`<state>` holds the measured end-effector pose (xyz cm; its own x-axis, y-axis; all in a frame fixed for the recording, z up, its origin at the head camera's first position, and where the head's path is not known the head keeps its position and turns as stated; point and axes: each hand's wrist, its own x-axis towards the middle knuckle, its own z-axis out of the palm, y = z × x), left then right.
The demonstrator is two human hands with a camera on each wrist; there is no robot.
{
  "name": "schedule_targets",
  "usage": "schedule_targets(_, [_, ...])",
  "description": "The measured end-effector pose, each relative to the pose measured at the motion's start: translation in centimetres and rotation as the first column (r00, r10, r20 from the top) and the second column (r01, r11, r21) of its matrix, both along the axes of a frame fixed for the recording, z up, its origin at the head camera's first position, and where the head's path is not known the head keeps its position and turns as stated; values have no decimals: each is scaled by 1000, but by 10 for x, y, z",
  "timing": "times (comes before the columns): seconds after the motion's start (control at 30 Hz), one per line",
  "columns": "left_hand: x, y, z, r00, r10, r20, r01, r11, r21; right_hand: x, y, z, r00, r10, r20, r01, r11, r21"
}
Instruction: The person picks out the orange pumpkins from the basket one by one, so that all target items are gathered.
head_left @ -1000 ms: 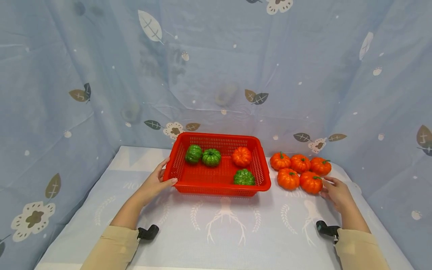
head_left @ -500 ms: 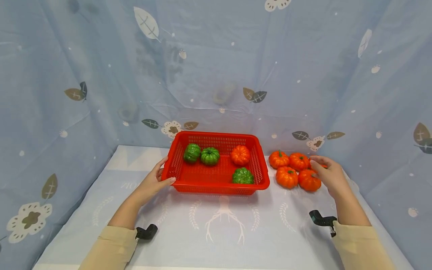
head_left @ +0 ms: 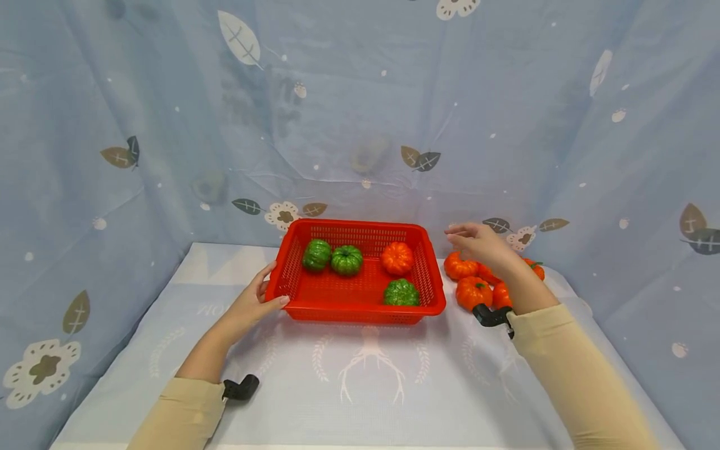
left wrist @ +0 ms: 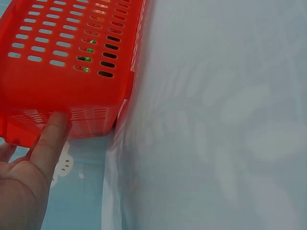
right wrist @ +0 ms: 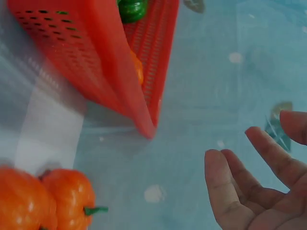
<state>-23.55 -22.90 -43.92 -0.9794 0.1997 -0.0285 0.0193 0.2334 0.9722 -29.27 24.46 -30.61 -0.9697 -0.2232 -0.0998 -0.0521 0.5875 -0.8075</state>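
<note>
A red perforated plastic basket (head_left: 337,309) stands on the table. Inside are two green mini pumpkins (head_left: 346,260) at the back left, another green one (head_left: 402,292) at front right and an orange mini pumpkin (head_left: 397,258) behind it. My left hand (head_left: 247,309) touches the basket's left end, thumb near the front corner; the left wrist view shows the thumb (left wrist: 53,139) straight against the wall. Over a group of orange pumpkins (head_left: 474,294) right of the basket, my right hand (head_left: 486,247) hovers, partly hiding them. Its fingers (right wrist: 268,153) are spread and hold nothing.
A pale printed cloth (head_left: 371,387) covers the table. Blue patterned fabric (head_left: 360,125) rises behind and on both sides. The basket's back rim lies close to the rear fabric, and the orange pumpkins sit close together near its right end.
My right hand has moved from beside the front right orange pumpkin, over the back ones, then left toward the basket. The left hand stays at the basket. The pumpkins keep their places.
</note>
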Motion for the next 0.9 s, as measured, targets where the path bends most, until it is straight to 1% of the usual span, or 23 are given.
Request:
schedule_targets(0.1, [0,0,-1,1000,-3,1,3,1000,0,-15,-16,-3,999,33,34,-32,999,-17])
schedule_targets(0.17, [0,1,-1,1000,0,3,0,1000,-9,-23,-28,-4,996,42,75,-39,998,-40])
schedule_targets(0.3, [1,0,-1,1000,13,11,-13,1000,-12,-36,-51,-6,989,62,134,-51,995,-88])
schedule_targets(0.47, [1,1,-1,1000,-13,-20,14,1000,27,-46,-68,-10,982,72,175,-53,992,-112])
schedule_targets(0.53, [0,1,-2,999,-18,-29,19,999,27,-49,-72,-14,978,72,196,-50,992,-116])
schedule_targets(0.77, [-2,0,-4,1000,-15,-18,15,1000,19,-57,-81,-30,969,59,240,-36,995,-97])
schedule_targets(0.9, [0,-1,-3,1000,-7,-11,7,1000,9,-64,-86,-36,973,56,224,-44,997,-60])
